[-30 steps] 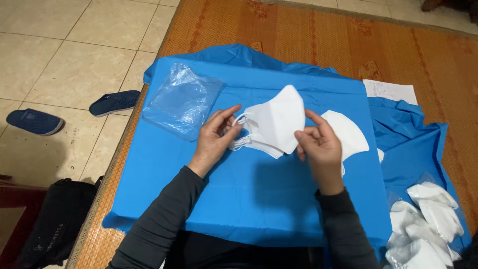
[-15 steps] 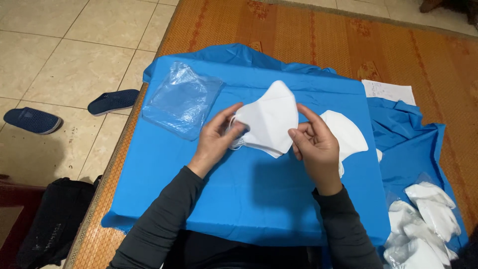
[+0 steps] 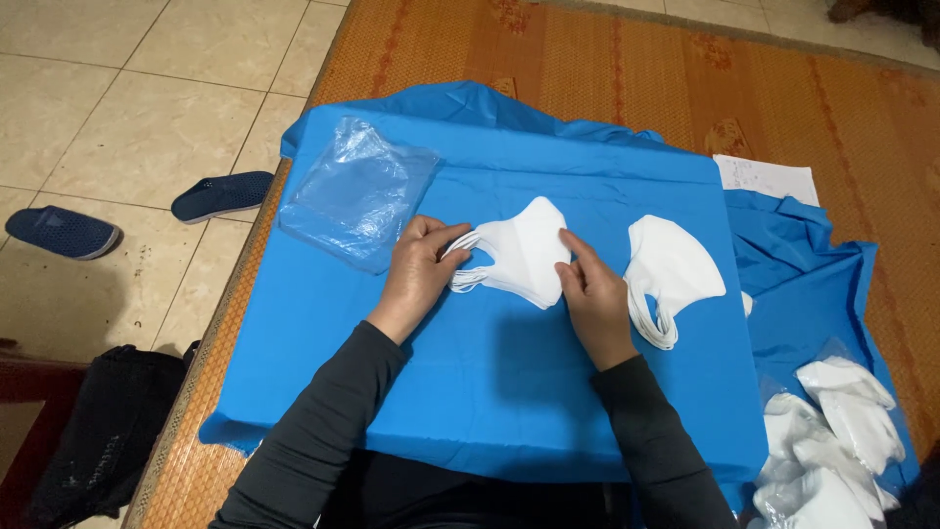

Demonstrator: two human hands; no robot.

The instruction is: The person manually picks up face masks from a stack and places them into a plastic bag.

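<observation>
Both my hands pinch one small stack of white face masks at the middle of the blue cloth: left hand closed on its ear-loop end at nine o'clock, right hand gripping its four o'clock edge. Another mask pile lies at three o'clock, clear plastic bags at ten.

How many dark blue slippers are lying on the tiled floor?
2. One dark blue slipper lies close to the woven mat's left edge; the other dark blue slipper lies farther left, near the picture's edge. More may lie outside the view.
</observation>
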